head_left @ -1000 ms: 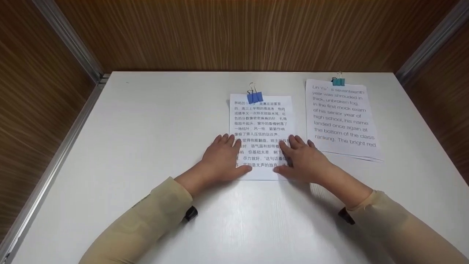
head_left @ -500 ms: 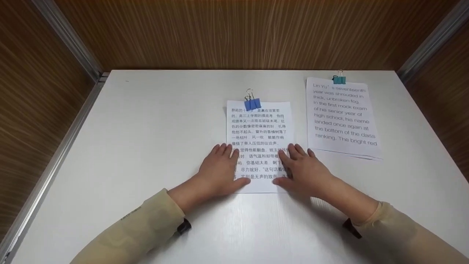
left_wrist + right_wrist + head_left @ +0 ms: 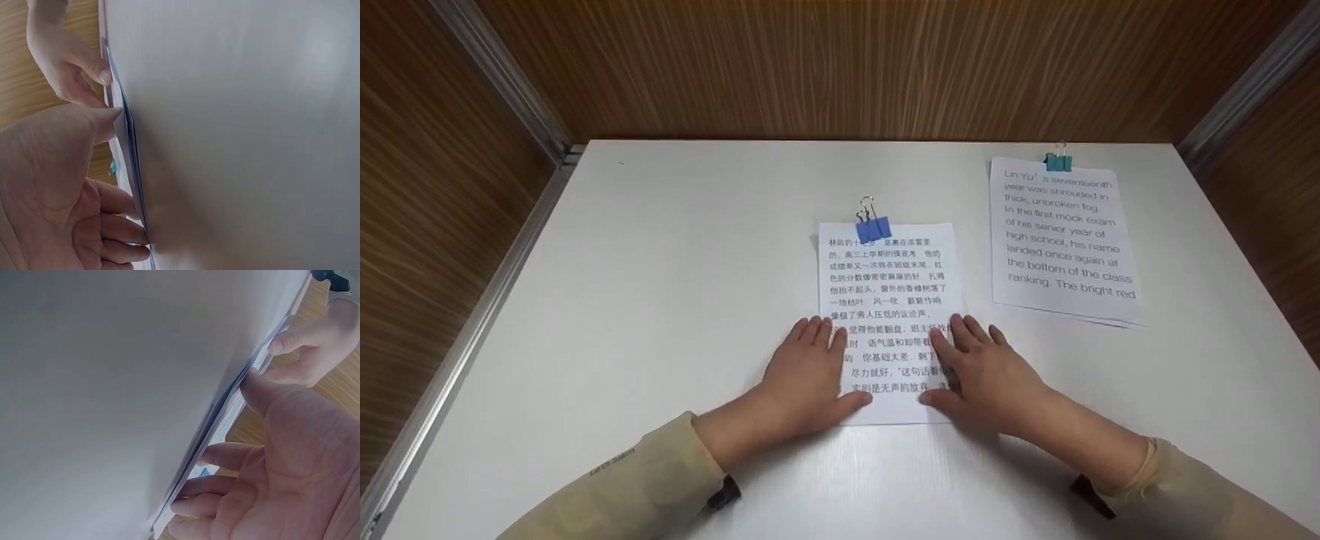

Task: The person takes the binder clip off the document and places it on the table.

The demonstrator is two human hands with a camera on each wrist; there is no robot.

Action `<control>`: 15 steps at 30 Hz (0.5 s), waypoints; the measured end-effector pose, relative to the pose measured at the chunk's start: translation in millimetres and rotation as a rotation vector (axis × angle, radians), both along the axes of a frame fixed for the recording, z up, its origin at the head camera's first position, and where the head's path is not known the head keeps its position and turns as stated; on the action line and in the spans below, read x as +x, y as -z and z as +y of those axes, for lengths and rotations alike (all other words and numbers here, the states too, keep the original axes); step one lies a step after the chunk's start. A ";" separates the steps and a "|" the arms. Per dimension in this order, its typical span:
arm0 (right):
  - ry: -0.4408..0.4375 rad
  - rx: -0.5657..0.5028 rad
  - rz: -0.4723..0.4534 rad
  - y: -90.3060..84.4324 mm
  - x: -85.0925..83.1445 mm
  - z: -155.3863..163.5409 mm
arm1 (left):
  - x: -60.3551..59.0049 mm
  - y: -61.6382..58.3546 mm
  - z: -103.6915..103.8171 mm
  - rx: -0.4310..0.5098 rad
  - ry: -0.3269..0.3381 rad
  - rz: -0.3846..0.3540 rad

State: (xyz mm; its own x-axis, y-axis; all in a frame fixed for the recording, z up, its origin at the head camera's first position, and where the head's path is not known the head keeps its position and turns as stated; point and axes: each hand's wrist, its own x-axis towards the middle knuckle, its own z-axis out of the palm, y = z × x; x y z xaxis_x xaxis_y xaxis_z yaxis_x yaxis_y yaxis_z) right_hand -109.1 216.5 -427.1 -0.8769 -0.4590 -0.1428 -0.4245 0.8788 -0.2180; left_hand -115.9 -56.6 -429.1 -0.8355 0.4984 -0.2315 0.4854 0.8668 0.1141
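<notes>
A stack of printed sheets [image 3: 889,300] with Chinese text lies on the white table, with a blue binder clip [image 3: 874,228] at its top edge. My left hand [image 3: 806,375] rests on the lower left of the stack, thumb pointing inward across the bottom margin. On the opposite side my right hand [image 3: 990,379] rests on the lower right part, its fingers pointing up the page. Both wrist views show fingertips and thumb touching the sheets [image 3: 129,152], whose layered edges lie slightly apart. Some text is hidden under the fingers.
A second stack of sheets [image 3: 1061,240] with English text lies at the back right, held by a teal binder clip [image 3: 1059,163]. Wood-grain panels [image 3: 870,67] stand around the back and sides of the white table [image 3: 682,225].
Both hands have slid the clipped Chinese-text stack toward the person, down in the head view and slightly left. The English-text stack stays in place.
</notes>
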 end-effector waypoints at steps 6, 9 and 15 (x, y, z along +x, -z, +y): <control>-0.009 0.008 -0.008 0.8 7.2 -1.6 | 9.5 -0.7 -1.5 -0.006 0.002 -0.002; -0.015 0.007 -0.005 1.2 12.4 -2.6 | 15.1 -0.3 -2.3 -0.002 0.007 0.001; -0.008 -0.009 0.004 0.6 24.8 -6.8 | 25.9 -0.1 -5.0 0.004 0.017 0.022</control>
State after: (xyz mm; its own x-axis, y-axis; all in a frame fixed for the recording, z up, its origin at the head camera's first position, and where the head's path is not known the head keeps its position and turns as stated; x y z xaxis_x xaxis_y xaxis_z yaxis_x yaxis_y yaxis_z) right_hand -84.3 209.8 -427.7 -0.8737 -0.4675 -0.1346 -0.4327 0.8732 -0.2244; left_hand -90.0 -61.6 -429.0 -0.8315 0.5138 -0.2114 0.5029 0.8577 0.1066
